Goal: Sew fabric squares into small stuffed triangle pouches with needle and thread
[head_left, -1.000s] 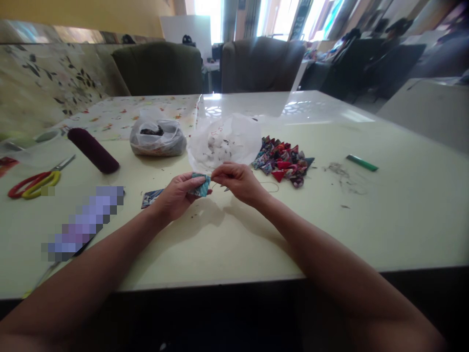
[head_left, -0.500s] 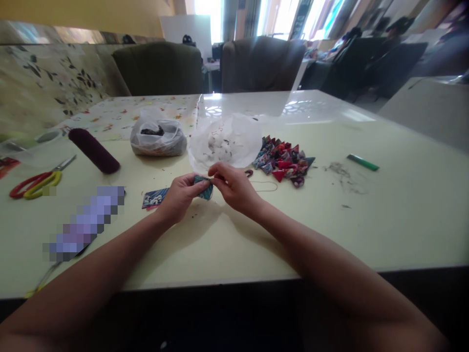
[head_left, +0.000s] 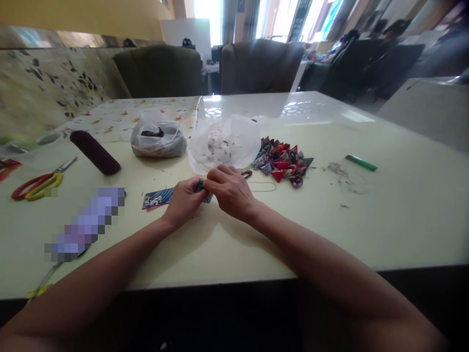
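Holding teal cloth (head_left: pixel 209 198) in the left hand (head_left: pixel 184 200), with the right hand (head_left: pixel 231 191) bunched against it over the counter (head_left: pixel 256 254); can't tell its exact pinch. Could crease the cloth by oversqueezing, or tangle the loose thread (head_left: pixel 275 187) by tugging blind.

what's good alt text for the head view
A left hand holds a small teal cloth, the right hand touching it, over a pale table; beyond are colourful cloth pieces and a plastic bag, with scissors at left.
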### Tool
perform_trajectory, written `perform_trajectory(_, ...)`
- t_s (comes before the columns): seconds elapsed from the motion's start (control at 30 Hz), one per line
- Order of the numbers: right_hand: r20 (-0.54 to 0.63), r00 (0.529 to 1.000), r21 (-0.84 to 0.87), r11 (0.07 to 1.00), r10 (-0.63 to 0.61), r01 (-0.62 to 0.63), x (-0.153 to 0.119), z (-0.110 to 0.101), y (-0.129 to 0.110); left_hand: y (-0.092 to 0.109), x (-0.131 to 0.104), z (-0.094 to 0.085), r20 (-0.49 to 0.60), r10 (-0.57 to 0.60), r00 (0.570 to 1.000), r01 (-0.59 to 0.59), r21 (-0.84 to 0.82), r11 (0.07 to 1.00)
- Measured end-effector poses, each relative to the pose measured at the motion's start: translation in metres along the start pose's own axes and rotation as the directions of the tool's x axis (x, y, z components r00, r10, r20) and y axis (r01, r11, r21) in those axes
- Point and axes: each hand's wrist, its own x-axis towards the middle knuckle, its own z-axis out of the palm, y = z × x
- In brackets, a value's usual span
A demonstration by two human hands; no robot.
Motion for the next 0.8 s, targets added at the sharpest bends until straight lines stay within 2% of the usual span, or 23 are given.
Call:
perform_trajectory(0.17,-0.090,0.993,0.061,0.994,-0.080,0.086,0.000,-0.001,0.000,0.003,0.000,0.000,-0.001,0.010,1.000,-0.010,0.019,1.000)
perform_trajectory(0.27,-0.127,0.992,0.254,0.966,-0.024,0.055,0.003,-0.006,-0.011,0.001,0.001,0.000,-0.010,0.025,1.000,-0.024,0.054,0.998)
perform_trajectory(0.33,-0.127,0.983,0.513,0.857,0.134,-0.050,0.005,-0.012,-0.017,-0.001,0.003,-0.001,-0.015,-0.001,1.000,0.002,0.034,0.999)
perform_trajectory(0.4,-0.034,0.942,0.775,0.604,0.334,-0.186,0.007,-0.020,-0.013,-0.005,0.006,-0.003,-0.020,-0.056,0.998,0.056,-0.023,0.998)
perform_trajectory(0.47,0.087,0.871,0.911,0.314,0.484,-0.266,0.008,-0.030,0.001,-0.010,0.011,-0.007,-0.041,-0.112,0.993,0.107,-0.109,0.988)
perform_trajectory(0.5,0.110,0.833,0.940,0.215,0.542,-0.264,0.009,-0.035,0.011,-0.013,0.013,-0.009,-0.063,-0.130,0.990,0.119,-0.150,0.981)
perform_trajectory(0.57,0.073,0.746,0.967,0.135,0.662,-0.215,0.008,-0.046,0.037,-0.019,0.018,-0.014,-0.120,-0.159,0.980,0.133,-0.200,0.971)
perform_trajectory(0.67,-0.057,0.592,0.975,0.171,0.804,-0.139,0.003,-0.062,0.075,-0.028,0.024,-0.021,-0.190,-0.217,0.958,0.176,-0.211,0.961)
perform_trajectory(0.8,-0.306,0.356,0.932,0.353,0.883,-0.076,-0.009,-0.081,0.112,-0.042,0.034,-0.031,-0.281,-0.198,0.939,0.131,-0.240,0.962)
